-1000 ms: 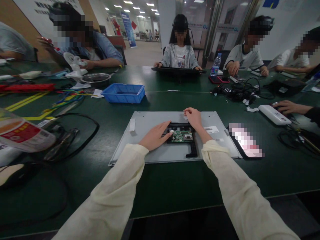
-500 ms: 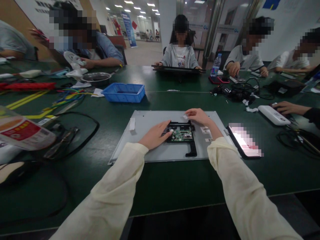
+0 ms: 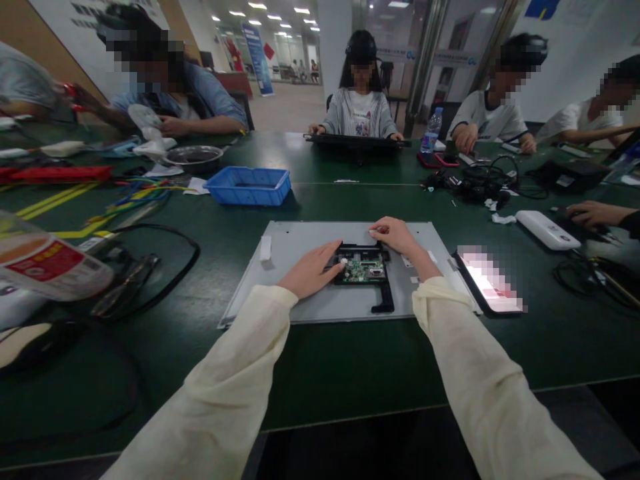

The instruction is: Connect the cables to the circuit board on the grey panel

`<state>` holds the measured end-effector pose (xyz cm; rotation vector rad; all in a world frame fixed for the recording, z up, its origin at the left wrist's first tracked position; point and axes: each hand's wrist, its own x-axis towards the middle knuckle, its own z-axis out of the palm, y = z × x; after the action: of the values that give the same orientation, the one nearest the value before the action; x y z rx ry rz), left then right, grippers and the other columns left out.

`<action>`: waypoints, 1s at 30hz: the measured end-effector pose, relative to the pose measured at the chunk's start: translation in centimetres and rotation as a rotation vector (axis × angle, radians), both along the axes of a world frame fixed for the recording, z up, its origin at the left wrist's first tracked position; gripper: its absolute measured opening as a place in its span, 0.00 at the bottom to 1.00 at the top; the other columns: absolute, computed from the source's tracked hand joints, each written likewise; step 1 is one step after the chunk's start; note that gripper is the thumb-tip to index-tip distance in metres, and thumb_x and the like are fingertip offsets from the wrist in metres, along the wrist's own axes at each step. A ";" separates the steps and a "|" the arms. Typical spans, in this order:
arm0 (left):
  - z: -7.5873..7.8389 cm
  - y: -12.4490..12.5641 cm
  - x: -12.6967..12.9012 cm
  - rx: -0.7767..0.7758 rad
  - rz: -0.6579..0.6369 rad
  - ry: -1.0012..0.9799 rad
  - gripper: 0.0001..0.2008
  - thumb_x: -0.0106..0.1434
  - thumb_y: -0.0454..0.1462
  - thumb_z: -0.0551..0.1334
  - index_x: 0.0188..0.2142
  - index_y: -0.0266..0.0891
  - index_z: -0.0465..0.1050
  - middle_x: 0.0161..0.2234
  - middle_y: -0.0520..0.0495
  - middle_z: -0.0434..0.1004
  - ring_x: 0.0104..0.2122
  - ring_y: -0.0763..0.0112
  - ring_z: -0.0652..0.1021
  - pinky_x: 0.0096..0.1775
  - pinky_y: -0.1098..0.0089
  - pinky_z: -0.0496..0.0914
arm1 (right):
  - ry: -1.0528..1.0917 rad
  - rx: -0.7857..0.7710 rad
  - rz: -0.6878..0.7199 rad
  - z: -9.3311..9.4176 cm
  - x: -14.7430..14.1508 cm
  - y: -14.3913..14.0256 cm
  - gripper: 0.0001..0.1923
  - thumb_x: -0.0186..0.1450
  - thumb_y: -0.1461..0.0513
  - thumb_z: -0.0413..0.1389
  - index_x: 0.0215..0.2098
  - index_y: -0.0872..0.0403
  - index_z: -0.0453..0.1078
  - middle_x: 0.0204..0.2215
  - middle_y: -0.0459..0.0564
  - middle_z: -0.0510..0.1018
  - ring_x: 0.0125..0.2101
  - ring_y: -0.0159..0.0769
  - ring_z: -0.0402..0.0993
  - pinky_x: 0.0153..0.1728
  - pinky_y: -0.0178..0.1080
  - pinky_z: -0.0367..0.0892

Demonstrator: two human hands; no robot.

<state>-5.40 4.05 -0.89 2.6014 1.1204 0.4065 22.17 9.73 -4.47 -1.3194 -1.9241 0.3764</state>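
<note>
Lying between left hand [image 3: 311,272], right hand [image 3: 399,235], circuit board [image 3: 363,269]

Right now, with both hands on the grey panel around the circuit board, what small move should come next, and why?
Probably the right hand should peel the small white strip it pinches off the grey panel, just beyond the black frame. The left hand lies flat with its fingertips at the green circuit board, which seems to steady the panel for that pull.
</note>
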 end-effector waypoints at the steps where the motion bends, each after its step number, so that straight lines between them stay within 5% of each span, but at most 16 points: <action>1: 0.0 0.0 0.0 -0.002 0.001 0.002 0.31 0.68 0.52 0.45 0.65 0.39 0.48 0.63 0.41 0.57 0.61 0.60 0.62 0.60 0.58 0.57 | 0.006 0.006 -0.029 0.0 -0.1 -0.1 0.09 0.59 0.60 0.59 0.36 0.54 0.78 0.34 0.51 0.78 0.30 0.33 0.72 0.35 0.36 0.68; 10: -0.1 -0.2 0.0 0.003 -0.002 -0.002 0.31 0.68 0.53 0.44 0.64 0.38 0.49 0.62 0.40 0.58 0.61 0.61 0.62 0.60 0.60 0.57 | 0.332 -0.085 -0.046 0.9 -0.8 -0.2 0.16 0.59 0.56 0.56 0.43 0.55 0.74 0.28 0.48 0.79 0.26 0.32 0.75 0.30 0.35 0.71; 16: -0.1 -0.3 -0.1 0.006 0.000 -0.010 0.32 0.68 0.53 0.43 0.64 0.37 0.49 0.62 0.40 0.59 0.61 0.59 0.63 0.60 0.59 0.58 | 0.425 -0.125 -0.090 1.5 -1.2 -0.8 0.13 0.59 0.55 0.55 0.33 0.57 0.74 0.21 0.47 0.76 0.19 0.30 0.71 0.22 0.33 0.70; 24: -0.2 -0.3 0.0 0.028 -0.004 -0.006 0.33 0.68 0.53 0.43 0.64 0.35 0.50 0.62 0.38 0.59 0.60 0.59 0.63 0.60 0.60 0.57 | 0.500 -0.148 0.014 3.2 -1.6 -3.5 0.17 0.57 0.58 0.58 0.44 0.55 0.69 0.28 0.48 0.80 0.29 0.33 0.77 0.28 0.35 0.74; 30: -0.3 -0.3 0.0 0.029 -0.015 -0.006 0.32 0.68 0.52 0.43 0.64 0.35 0.50 0.62 0.39 0.59 0.60 0.59 0.63 0.60 0.60 0.57 | 0.471 -0.132 0.016 4.1 -2.8 -4.3 0.11 0.56 0.57 0.60 0.32 0.56 0.69 0.26 0.50 0.80 0.29 0.37 0.78 0.26 0.34 0.71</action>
<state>-5.40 3.74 -1.16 2.6301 1.1010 0.4299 19.38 5.42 -0.41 -1.1701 -1.5344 0.7608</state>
